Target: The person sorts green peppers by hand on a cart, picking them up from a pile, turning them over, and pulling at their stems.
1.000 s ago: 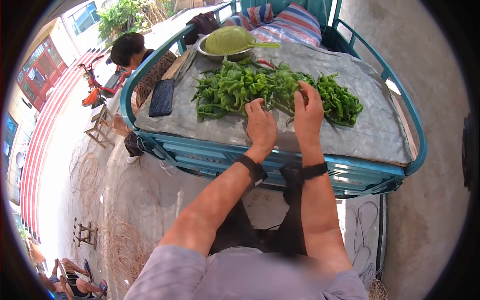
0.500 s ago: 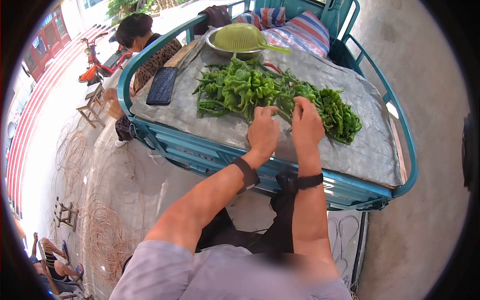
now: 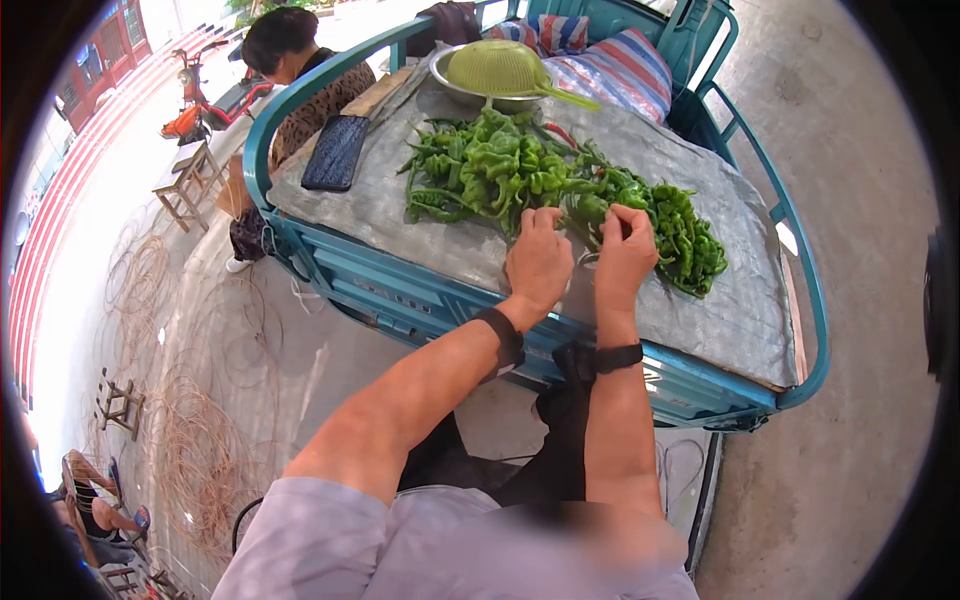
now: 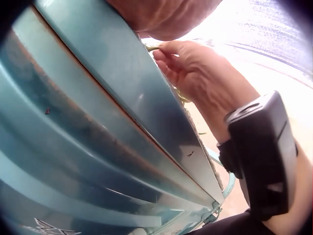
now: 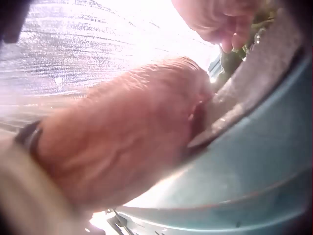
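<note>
Wrinkled green peppers (image 3: 505,165) lie heaped on a grey sheet (image 3: 470,255), with another heap (image 3: 690,245) to the right. My left hand (image 3: 540,260) is at the heap's near edge, fingers bent; its fingertips are hidden in the left wrist view, and I cannot tell what they hold. My right hand (image 3: 627,255) is close beside it, thumb and fingers together. In the left wrist view, that right hand (image 4: 205,73) pinches a thin green pepper stem (image 4: 153,48). The right wrist view shows the back of the right hand (image 5: 132,132), with the left hand (image 5: 220,22) beyond.
The sheet covers a teal cart bed with side rails (image 3: 785,205). A green strainer (image 3: 500,68) rests on a metal bowl (image 3: 440,80) behind the peppers. A phone (image 3: 336,152) lies at the left. Beyond the left rail, a person (image 3: 290,60) is bent forward near a stool (image 3: 185,180).
Both hands stay close together at the pile's near edge. My right hand has drawn back slightly toward me, its fingers now closer together. The head view has shifted.
</note>
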`<action>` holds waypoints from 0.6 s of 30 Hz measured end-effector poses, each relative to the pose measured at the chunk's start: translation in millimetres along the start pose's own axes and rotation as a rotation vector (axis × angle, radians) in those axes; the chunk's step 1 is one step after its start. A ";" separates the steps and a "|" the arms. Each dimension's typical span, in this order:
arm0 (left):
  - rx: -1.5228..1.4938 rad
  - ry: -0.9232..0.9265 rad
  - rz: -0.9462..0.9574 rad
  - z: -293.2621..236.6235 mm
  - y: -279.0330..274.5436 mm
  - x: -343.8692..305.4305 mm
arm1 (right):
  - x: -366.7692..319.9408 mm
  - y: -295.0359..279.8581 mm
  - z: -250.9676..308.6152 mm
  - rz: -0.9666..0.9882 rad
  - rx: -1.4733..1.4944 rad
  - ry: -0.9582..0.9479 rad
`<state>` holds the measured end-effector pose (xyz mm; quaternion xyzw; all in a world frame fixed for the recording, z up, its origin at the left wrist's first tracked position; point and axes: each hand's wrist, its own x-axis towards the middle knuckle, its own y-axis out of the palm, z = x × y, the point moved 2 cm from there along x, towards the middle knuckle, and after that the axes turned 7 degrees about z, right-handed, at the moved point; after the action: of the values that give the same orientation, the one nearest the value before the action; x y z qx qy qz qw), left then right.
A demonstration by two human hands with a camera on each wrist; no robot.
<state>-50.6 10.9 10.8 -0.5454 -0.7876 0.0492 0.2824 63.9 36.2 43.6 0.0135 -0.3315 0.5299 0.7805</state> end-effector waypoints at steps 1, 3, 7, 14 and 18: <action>0.001 -0.006 -0.001 -1.5 -0.8 0.1 | -0.8 -2.9 8.2 -0.021 0.165 0.091; 0.004 -0.006 -0.004 -2.2 -2.3 -0.1 | -2.1 -7.5 21.9 -0.096 0.326 0.034; 0.003 0.016 -0.005 -0.3 -0.9 -1.6 | 0.4 -15.5 33.0 -0.201 0.487 -0.128; 0.030 0.050 -0.009 0.1 3.5 -1.2 | 17.2 -31.5 27.6 -0.261 0.518 -0.235; 0.083 0.077 0.127 -9.5 -3.1 0.0 | 18.2 -36.0 31.1 -0.231 0.686 -0.221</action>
<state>-48.3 7.5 20.0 -0.5835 -0.7373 0.0787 0.3313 82.3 23.7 89.4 0.3683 -0.2135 0.5140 0.7447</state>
